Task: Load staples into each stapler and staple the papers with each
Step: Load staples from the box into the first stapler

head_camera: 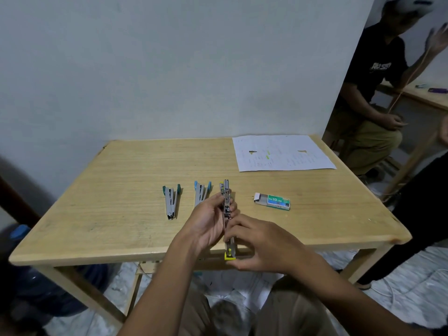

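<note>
A yellow-tipped metal stapler point(227, 207) is held lengthwise above the table's near edge. My left hand point(208, 226) grips its middle from the left. My right hand point(257, 246) holds its near end, fingers around the yellow pusher point(229, 255), which is pulled out. A teal stapler point(171, 201) and a light-blue stapler point(201, 194) lie spread open on the table to the left. A green staple box point(272, 202), its tray slid partly out, lies to the right. White papers point(282, 153) rest at the far right corner.
The wooden table point(121, 190) stands against a pale wall. A seated person in a black shirt point(373, 93) is at the far right, and a dark sleeve point(421, 202) reaches past the table's right edge. Papers litter the floor underneath.
</note>
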A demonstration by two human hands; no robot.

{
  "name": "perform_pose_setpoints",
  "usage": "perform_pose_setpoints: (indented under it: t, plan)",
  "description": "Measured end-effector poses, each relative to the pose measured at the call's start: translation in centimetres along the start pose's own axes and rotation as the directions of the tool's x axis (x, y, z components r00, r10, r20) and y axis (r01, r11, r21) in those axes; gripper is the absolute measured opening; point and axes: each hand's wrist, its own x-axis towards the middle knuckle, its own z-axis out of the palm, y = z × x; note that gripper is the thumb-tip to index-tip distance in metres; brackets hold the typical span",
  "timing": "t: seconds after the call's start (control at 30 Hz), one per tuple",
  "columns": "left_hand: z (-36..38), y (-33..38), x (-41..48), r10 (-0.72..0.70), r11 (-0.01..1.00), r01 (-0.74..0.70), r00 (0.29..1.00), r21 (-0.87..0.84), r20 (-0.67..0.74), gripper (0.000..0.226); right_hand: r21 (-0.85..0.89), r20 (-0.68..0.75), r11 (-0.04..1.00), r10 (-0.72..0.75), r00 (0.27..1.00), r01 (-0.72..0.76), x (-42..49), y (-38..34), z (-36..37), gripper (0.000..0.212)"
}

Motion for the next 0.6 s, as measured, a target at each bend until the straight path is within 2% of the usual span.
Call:
perform_pose_setpoints:
  t: [0.07,0.17,0.27,0.37,0.43,0.53,0.6]
  plan:
    - [-0.1,0.0,0.1,0.015,1.000,-0.015,1.000,-0.014,0.004,0.019,0.096,-0.120,0.995,-0.002,0.993,0.013,0.0,0.2,-0.3,0.035]
    - [0.1,-0.1,0.0,0.031,0.999,-0.031,0.999,0.027,0.029,0.024,0.186,-0.291,0.982,0.087,0.953,-0.033,0.6,1.0,-0.9,0.031]
    - [0.5,-0.3,-0.2,0.034,0.995,-0.042,0.995,0.090,0.093,0.029,0.368,-0.357,0.906,0.346,0.868,-0.210,2.0,1.3,-1.7,0.026]
    - [0.3,-0.4,-0.2,0.030,0.981,-0.047,0.995,0.189,0.093,0.034,0.577,-0.317,0.742,0.589,0.744,-0.341,3.5,1.1,-2.0,0.025]
    - [0.3,-0.3,-0.3,0.028,0.973,-0.048,0.996,0.227,0.090,0.034,0.650,-0.274,0.651,0.681,0.679,-0.391,4.2,1.3,-1.8,0.040]
    - [0.6,-0.3,-0.4,0.027,0.963,-0.057,0.993,0.264,0.115,0.032,0.784,-0.060,0.424,0.779,0.625,-0.454,5.0,1.9,-1.3,0.073]
    - [0.6,-0.4,-0.5,0.027,0.961,-0.060,0.992,0.272,0.123,0.033,0.853,0.096,0.256,0.779,0.619,-0.454,5.3,2.1,-1.4,0.067]
